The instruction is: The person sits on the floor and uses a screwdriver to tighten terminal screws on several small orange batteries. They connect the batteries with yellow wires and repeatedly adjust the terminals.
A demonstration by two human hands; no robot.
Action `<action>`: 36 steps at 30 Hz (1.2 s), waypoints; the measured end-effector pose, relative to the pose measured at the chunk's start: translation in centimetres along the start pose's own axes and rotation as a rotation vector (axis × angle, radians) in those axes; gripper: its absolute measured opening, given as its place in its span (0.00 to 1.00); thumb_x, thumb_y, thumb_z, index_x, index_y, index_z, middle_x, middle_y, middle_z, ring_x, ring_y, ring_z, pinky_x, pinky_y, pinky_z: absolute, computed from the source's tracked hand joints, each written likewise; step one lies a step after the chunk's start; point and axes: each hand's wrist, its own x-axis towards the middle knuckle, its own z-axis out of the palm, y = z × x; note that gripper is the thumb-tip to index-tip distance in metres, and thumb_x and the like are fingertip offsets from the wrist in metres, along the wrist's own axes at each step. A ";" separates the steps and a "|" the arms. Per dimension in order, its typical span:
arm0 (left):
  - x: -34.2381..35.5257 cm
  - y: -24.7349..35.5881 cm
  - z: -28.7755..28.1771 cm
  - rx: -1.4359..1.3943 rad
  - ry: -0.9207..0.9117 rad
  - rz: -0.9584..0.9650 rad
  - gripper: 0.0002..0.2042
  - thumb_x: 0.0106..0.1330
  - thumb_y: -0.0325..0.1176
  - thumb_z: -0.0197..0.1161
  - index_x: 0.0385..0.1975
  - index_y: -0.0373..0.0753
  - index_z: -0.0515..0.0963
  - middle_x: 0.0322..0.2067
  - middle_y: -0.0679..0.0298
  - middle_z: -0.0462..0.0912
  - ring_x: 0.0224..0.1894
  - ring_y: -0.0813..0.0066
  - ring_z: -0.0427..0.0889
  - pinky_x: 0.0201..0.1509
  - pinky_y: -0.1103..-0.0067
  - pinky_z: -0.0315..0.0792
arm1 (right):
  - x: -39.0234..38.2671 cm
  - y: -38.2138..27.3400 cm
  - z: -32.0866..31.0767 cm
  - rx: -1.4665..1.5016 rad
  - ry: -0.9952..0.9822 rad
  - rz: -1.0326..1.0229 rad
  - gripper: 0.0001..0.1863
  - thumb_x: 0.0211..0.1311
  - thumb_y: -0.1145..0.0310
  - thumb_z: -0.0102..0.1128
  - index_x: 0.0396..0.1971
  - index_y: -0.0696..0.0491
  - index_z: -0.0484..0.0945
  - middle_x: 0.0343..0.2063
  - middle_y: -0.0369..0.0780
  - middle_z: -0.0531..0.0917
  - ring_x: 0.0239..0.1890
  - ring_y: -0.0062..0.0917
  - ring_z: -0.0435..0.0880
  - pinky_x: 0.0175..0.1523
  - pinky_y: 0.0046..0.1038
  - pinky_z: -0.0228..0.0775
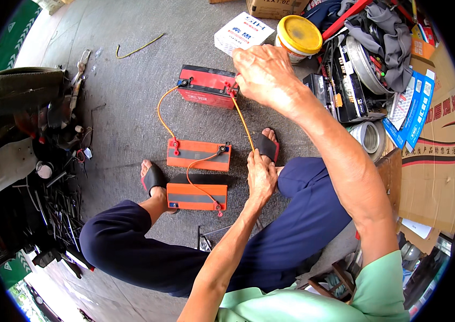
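Observation:
A red battery with black edges [207, 94] stands at the back, wired to two orange batteries [198, 163] [190, 201] between my feet. A yellow wire [242, 117] runs down from its right terminal to my left hand [259, 174], whose fingers are closed on it near my right foot. My right hand [265, 72] is raised beside that terminal with fingers curled; what they hold is hidden. Another wire [160, 116] links the red battery to the middle orange one, and a third wire [189, 174] joins the orange pair.
Tyres [21, 80] and metal parts lie at the left. A loose yellow-green wire [139, 49], a white box [243, 32] and a yellow-lidded bucket [298, 33] are at the back. Cardboard [431, 177] and piled gear are at the right; my legs frame the batteries.

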 end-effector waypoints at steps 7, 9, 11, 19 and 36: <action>0.4 -0.5 -0.4 -0.136 -0.116 -0.057 0.31 0.58 0.33 0.56 0.60 0.24 0.56 0.56 0.39 0.62 0.57 0.43 0.66 0.60 0.64 0.64 | 1.4 -0.8 -0.6 -0.018 -0.229 0.364 0.15 0.46 0.61 0.60 0.21 0.61 0.79 0.23 0.52 0.81 0.30 0.43 0.83 0.41 0.40 0.73; 0.3 -0.6 -0.8 -0.142 -0.145 -0.063 0.32 0.58 0.34 0.56 0.60 0.24 0.55 0.57 0.39 0.61 0.59 0.43 0.65 0.62 0.64 0.63 | 1.0 -0.1 -0.5 -0.029 -0.210 0.314 0.17 0.46 0.58 0.63 0.24 0.60 0.78 0.23 0.52 0.81 0.31 0.43 0.83 0.40 0.41 0.73; 0.1 -0.7 -1.2 -0.141 -0.167 -0.078 0.33 0.57 0.35 0.56 0.61 0.26 0.55 0.59 0.40 0.59 0.60 0.43 0.63 0.63 0.63 0.61 | 0.8 0.0 -0.7 -0.040 -0.208 0.258 0.16 0.47 0.60 0.63 0.24 0.60 0.78 0.23 0.51 0.81 0.31 0.42 0.83 0.38 0.40 0.73; -1.0 -0.6 -2.2 -0.135 -0.162 -0.073 0.33 0.58 0.34 0.56 0.62 0.26 0.54 0.61 0.38 0.56 0.62 0.42 0.59 0.64 0.62 0.60 | 0.5 -1.6 -0.4 -0.112 -0.201 0.035 0.13 0.47 0.63 0.61 0.22 0.60 0.77 0.20 0.49 0.80 0.28 0.43 0.82 0.36 0.41 0.73; -0.5 -0.3 -2.0 -0.174 -0.184 -0.093 0.31 0.57 0.29 0.56 0.60 0.24 0.56 0.59 0.36 0.58 0.61 0.41 0.62 0.65 0.64 0.59 | 0.6 -2.2 -0.5 -0.104 -0.197 0.187 0.17 0.46 0.59 0.63 0.21 0.61 0.79 0.20 0.50 0.81 0.28 0.42 0.82 0.37 0.40 0.73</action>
